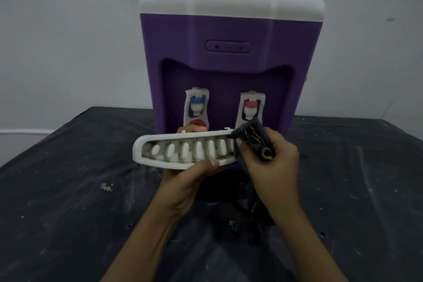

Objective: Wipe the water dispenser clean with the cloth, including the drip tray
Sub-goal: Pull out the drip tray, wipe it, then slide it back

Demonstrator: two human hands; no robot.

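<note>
A purple water dispenser [231, 36] with a white top stands at the back of the table, with a blue tap [196, 104] and a red tap [250, 107] in its recess. In front of it, lifted off the table, is the white slotted drip tray [183, 152], tilted toward me. My left hand [194, 181] grips the tray from below, thumb on its near rim and fingers behind the far rim. My right hand [272, 162] holds a dark cloth with yellow stitching [256, 142] bunched against the tray's right end. The cloth's tail hangs down past my right wrist.
A black plastic sheet [80, 201], dusty and scuffed, covers the table. A small pale crumb [106, 187] lies on it at left. A stained white wall [68, 30] rises behind, with a white cable [25, 131] along its foot at left.
</note>
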